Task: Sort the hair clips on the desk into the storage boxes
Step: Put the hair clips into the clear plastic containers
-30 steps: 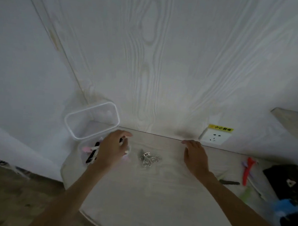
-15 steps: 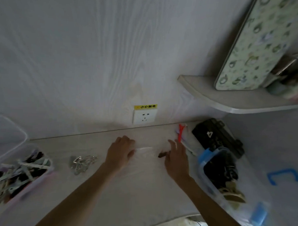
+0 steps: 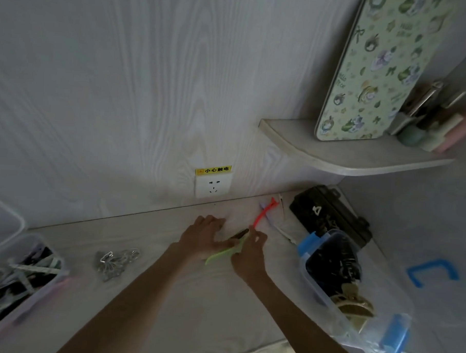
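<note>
At lower left, a clear storage box [image 3: 21, 279] is filled with mixed clips; at right, a blue-latched box [image 3: 329, 263] holds dark clips. A green clip [image 3: 223, 253], absent 0.5 s earlier, is pinched by the right hand [image 3: 250, 251]; the left hand [image 3: 202, 236] lies flat, fingers relaxed, on the worktop [image 3: 168, 293].

Desk [image 3: 168, 293]: pale wood grain. Green hair clip [image 3: 223, 253], long and slim, lies flat near the desk's middle, partly covered. Dark clip [image 3: 240, 233] just beyond it. Red clip [image 3: 263, 213] lies angled near the back wall. Silver clips [image 3: 116, 260] heaped at left. Left storage box [image 3: 21, 279], clear, full of mixed clips. Right storage box [image 3: 337, 271], blue-latched, holds dark clips.
</note>
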{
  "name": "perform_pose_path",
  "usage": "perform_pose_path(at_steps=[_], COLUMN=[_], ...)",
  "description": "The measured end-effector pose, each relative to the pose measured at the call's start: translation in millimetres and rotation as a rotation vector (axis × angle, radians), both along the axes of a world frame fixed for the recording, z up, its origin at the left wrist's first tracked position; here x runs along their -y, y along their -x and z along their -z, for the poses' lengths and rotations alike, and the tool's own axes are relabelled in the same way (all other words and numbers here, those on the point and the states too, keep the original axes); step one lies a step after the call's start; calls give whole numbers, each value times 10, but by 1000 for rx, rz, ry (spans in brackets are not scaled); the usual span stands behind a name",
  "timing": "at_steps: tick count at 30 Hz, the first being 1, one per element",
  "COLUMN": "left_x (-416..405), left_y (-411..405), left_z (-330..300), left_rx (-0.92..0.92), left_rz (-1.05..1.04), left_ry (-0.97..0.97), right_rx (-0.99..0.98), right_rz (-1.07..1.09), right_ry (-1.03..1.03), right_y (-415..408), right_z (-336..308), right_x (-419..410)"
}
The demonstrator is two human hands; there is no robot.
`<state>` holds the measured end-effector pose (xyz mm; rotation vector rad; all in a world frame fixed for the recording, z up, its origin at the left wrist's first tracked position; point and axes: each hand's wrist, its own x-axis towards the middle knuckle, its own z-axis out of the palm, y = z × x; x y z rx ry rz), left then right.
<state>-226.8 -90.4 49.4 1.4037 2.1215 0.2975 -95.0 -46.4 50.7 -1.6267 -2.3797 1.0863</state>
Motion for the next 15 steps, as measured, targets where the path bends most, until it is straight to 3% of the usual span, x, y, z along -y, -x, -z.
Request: perform_pose_path(at_steps=[4,8,12,15], left_x=[55,199,427,581], left_y=[36,-47,-125,-160], left_z=[22,58,124,138], left_rx=[-92,-50,19,3], left_rz=[153,56,-148,-187], left_ry=[88,25,-119,-165], right_rx=[268,387,256,100], right_rz=[-416,-702,-686,-665], right_ry=[-323,-162,-190,-224], right_y=[-22,78,5,-121], right_z=[-34,-20,93,177], right_x=[-319,-437,-366,-237])
